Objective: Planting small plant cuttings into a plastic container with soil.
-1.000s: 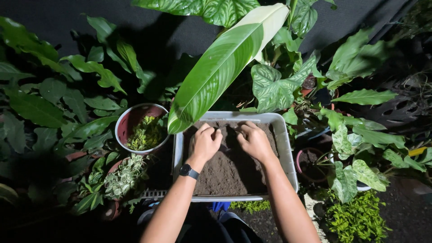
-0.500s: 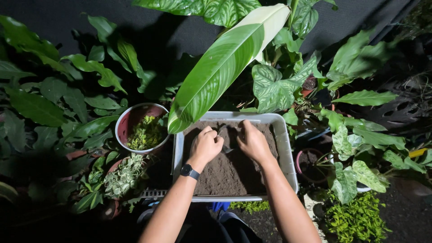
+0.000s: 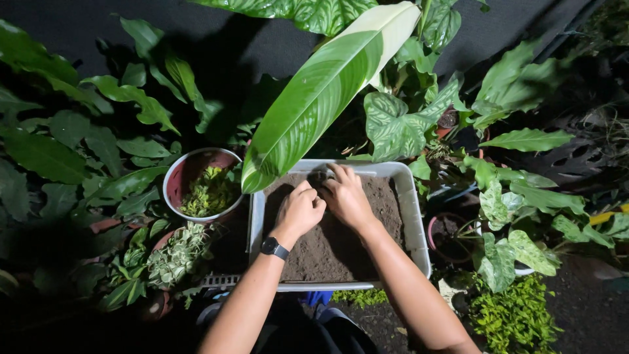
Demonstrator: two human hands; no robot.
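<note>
Nearest the viewer, two bare forearms reach forward over a white rectangular tub (image 3: 415,216) filled with dark soil (image 3: 331,246). A black wristwatch (image 3: 273,248) sits on the left wrist. The left hand (image 3: 300,210) rests knuckles-up on the soil with its fingers curled closed into a loose fist; whether they grip any soil cannot be told. The right hand (image 3: 346,195), just beside it and touching it at the thumb side, lies flat with fingers spread open, their tips pressed into the soil near the tub's far wall. Left of the tub stands a round pink pot (image 3: 178,178) holding a small yellow-green plant (image 3: 208,193). A large green-and-white leaf (image 3: 321,92) arches over the tub's far left corner. Farther out, dense foliage surrounds everything, with a small empty-looking pot (image 3: 452,233) at right.
</note>
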